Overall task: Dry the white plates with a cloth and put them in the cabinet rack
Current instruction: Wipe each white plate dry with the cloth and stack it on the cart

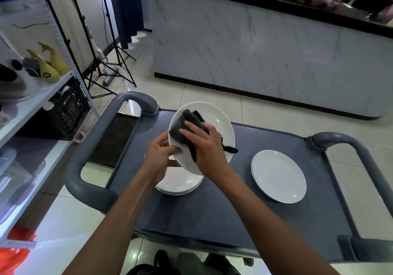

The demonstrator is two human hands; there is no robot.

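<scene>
My left hand [158,159] grips the edge of a round white plate [214,121], tilted up above the grey cart [212,215]. My right hand [207,145] presses a dark cloth [187,121] flat on it. More plates [180,184] sit stacked right under it, and one plate [278,175] lies alone nearby.

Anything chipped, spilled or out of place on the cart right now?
Nothing stands out. The left hand tilts a plate while the right hand presses the cloth on it. The stack beneath and the lone plate lie flat on the cart, no visible chips or spills.
</scene>
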